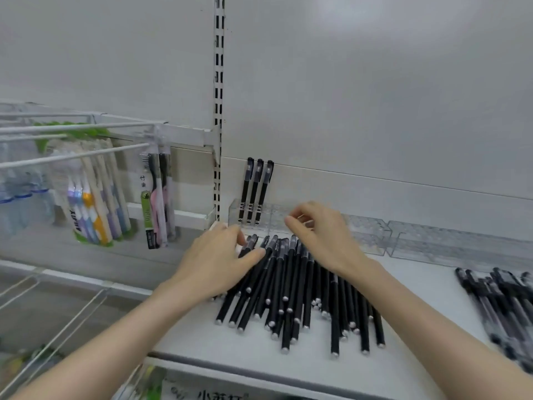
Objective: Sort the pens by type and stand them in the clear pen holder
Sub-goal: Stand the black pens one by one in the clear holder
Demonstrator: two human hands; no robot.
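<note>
The left hand's [219,258] bent fingers and thumb pinch the capped end of a black pen [250,242] atop the pile of black pens [288,295]. The right hand [320,235] hovers over the pile, fingers loosely curled; whether they pinch anything cannot be told. Just behind, the clear pen holder [235,210] holds three standing pens [255,192] at its left end. A second pile [501,301] lies well apart on the shelf [259,350].

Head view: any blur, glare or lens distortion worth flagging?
Head view: soft, even light, a faint bright patch on the back panel; wide-angle bend at the edges; the right hand slightly motion-blurred, the pens at the right edge smeared; the three standing pens fairly sharp.
</note>
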